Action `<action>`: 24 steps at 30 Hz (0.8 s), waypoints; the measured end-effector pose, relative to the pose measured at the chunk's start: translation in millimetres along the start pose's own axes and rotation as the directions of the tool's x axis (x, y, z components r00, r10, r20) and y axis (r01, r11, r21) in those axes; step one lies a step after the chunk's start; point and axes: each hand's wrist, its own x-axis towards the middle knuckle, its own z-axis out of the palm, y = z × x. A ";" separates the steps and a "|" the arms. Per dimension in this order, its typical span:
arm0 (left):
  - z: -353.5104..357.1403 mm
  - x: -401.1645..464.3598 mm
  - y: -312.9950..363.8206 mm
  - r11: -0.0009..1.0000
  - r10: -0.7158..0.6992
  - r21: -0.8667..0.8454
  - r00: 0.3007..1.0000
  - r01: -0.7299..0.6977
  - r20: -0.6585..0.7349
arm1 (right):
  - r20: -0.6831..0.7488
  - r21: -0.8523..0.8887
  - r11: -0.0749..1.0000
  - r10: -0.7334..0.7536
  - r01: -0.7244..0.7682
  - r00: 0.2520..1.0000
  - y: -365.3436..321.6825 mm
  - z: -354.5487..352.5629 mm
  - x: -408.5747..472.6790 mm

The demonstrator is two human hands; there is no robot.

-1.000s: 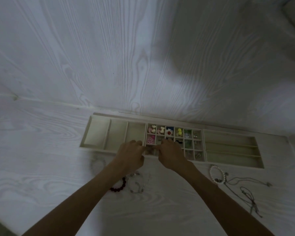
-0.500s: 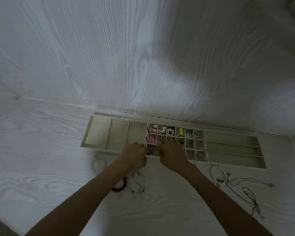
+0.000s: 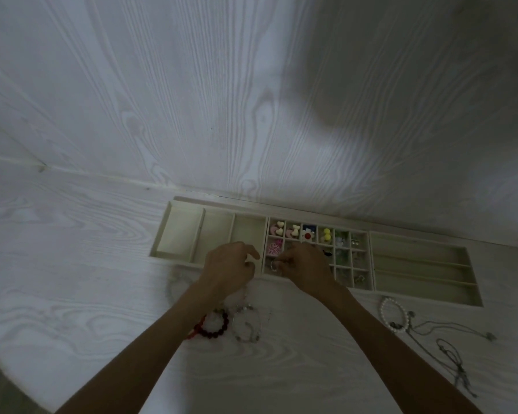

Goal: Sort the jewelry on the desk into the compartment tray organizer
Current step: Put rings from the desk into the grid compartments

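A long cream compartment tray (image 3: 416,295) lies on the desk against the wall. Its middle grid holds colourful charms: pink hearts (image 3: 276,229), a yellow piece (image 3: 326,235) and a pink flower (image 3: 274,248). My right hand (image 3: 307,268) reaches over the grid's near-left cell and pinches a small silver ring (image 3: 273,266) at its fingertips. My left hand (image 3: 229,265) hovers just left of it at the tray's front edge, fingers loosely curled and holding nothing I can see.
Loose on the desk in front of the tray lie a red bead bracelet (image 3: 213,325), a silver chain bracelet (image 3: 247,327), a pearl bracelet (image 3: 393,316) and thin cord necklaces (image 3: 450,351). The tray's three large left compartments (image 3: 180,239) and long right slots (image 3: 416,253) hold nothing.
My hands met at the near-left grid cell earlier; my left hand has since drawn slightly left, away from the right hand, which stays over the cell with the ring.
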 end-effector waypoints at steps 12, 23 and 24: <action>3.2 -7.4 7.0 0.982 0.134 0.122 0.988 -0.142 0.077 | -0.072 -0.232 0.969 0.071 -0.086 0.995 -8.5 11.4 4.5; 5.4 -6.7 20.4 0.900 0.258 0.321 0.955 -0.294 0.150 | -0.148 -0.106 0.987 0.107 -0.123 0.983 -7.5 7.2 0.2; 5.8 -6.5 20.2 0.901 0.256 0.321 0.955 -0.293 0.152 | -0.144 -0.093 0.989 0.102 -0.116 0.984 -7.2 6.0 -0.9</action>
